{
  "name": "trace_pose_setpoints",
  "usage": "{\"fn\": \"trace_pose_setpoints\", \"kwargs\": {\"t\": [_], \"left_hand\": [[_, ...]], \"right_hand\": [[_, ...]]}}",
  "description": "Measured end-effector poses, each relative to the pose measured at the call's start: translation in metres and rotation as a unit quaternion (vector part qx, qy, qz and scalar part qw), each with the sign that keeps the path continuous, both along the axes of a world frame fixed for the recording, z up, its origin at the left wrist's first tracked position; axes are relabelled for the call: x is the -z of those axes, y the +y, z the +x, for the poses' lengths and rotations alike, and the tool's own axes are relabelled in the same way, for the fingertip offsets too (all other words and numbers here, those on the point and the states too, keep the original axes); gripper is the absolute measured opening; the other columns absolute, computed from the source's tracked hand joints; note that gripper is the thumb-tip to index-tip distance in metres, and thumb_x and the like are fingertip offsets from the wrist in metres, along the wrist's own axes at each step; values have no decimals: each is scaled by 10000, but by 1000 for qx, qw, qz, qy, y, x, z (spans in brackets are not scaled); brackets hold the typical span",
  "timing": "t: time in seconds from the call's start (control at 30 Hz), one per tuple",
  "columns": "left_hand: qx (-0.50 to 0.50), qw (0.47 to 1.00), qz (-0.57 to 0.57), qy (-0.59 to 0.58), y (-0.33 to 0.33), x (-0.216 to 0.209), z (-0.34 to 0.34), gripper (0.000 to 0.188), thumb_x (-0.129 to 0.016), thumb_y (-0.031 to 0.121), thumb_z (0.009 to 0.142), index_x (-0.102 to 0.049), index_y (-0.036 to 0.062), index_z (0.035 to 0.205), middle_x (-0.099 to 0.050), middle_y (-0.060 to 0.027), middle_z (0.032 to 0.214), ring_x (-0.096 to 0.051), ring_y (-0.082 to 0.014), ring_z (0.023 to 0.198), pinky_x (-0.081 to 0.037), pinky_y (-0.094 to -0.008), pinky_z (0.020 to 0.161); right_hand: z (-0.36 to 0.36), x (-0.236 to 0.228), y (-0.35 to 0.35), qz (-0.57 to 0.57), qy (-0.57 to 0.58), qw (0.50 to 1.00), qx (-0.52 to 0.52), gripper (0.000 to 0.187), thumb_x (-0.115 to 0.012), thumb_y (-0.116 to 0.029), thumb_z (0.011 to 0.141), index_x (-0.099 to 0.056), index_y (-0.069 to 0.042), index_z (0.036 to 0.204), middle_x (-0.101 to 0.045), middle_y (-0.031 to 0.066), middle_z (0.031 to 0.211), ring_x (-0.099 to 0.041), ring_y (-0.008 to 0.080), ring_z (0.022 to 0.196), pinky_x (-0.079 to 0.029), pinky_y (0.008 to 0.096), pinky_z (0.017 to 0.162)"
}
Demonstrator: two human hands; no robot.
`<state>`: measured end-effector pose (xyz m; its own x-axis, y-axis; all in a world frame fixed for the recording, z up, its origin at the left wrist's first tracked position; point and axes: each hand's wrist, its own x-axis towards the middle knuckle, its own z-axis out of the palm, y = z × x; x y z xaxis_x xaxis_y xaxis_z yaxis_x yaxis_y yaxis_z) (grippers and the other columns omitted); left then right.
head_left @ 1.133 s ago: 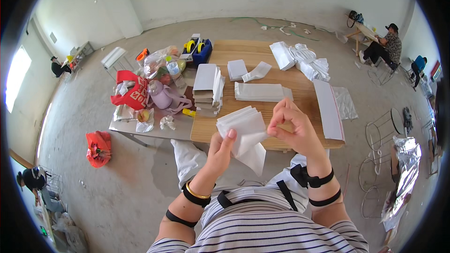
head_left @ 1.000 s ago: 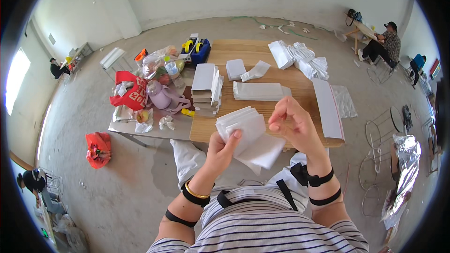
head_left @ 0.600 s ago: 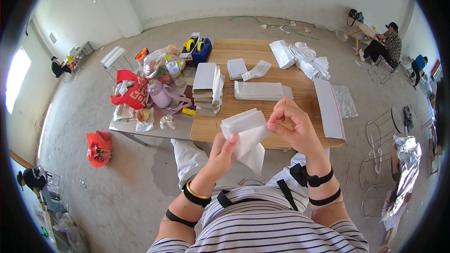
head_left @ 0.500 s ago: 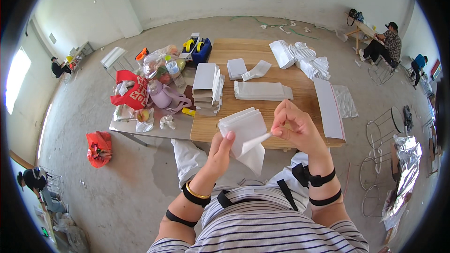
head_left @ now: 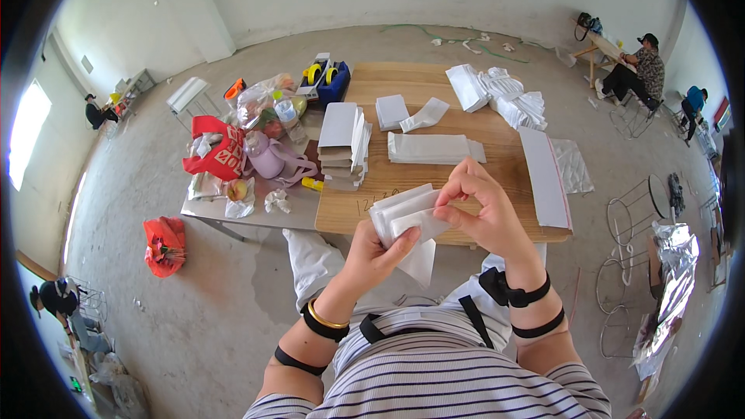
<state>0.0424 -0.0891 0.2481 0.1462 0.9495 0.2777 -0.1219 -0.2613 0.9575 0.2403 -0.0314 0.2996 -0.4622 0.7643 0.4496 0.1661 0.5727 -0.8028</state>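
Clasping a fanned bundle of thin white folded sheets (head_left: 393, 210) in the left hand (head_left: 375, 251), thumb on top! Pinching its right edge between thumb and forefinger of the right hand (head_left: 489, 212), just above the near side of a light-brown wood-grain table (head_left: 396, 81)!

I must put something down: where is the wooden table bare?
The wooden table is bare between the blue tape dispenser and white bundles at its far edge, and between the long white stack and white board. Bags crowd the grey side table.
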Motion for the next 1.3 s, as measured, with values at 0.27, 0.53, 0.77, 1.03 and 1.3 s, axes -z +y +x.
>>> {"fn": "trace_pose_setpoints", "kwargs": {"t": [0.27,0.53,0.77,1.03,1.3], "left_hand": [[-26,988,-93,-121,1,9,-2,260,-570,230,966,-622,4,1084,-600,24,834,-499,-44,723,-412,-205,633],[22,1000,-8,-3,1,7,0,258,-553,223,971,-620,-12,1052,-562,41,789,-450,-35,705,-378,-207,599],[-16,992,-45,-119,-1,14,-1,299,-501,252,990,-619,-19,1041,-570,12,779,-473,-64,695,-398,-226,604],[30,998,-50,-7,2,12,-5,254,-549,244,974,-621,2,955,-530,45,712,-432,-48,637,-359,-213,548],[8,1000,-1,-22,-1,10,-1,292,-508,254,982,-618,-14,943,-537,30,712,-430,-51,640,-341,-209,543]], "right_hand": [[15,-1,1,-41,48,997,-54,182,-767,-183,781,-649,-77,869,-488,-6,838,-453,116,788,-380,247,718],[-1,-3,0,-8,6,1000,4,171,-759,-175,791,-650,-86,888,-475,-3,843,-456,122,795,-380,247,723],[12,2,3,-22,26,998,-45,134,-746,-162,802,-642,-79,818,-467,1,839,-450,119,805,-373,244,714],[1,-6,0,-37,47,998,-16,141,-752,-174,796,-651,-83,834,-462,4,840,-452,117,791,-371,242,716],[0,-4,-3,-28,-5,1000,-11,128,-761,-131,774,-651,-80,814,-459,2,851,-453,132,786,-388,265,735]]}}
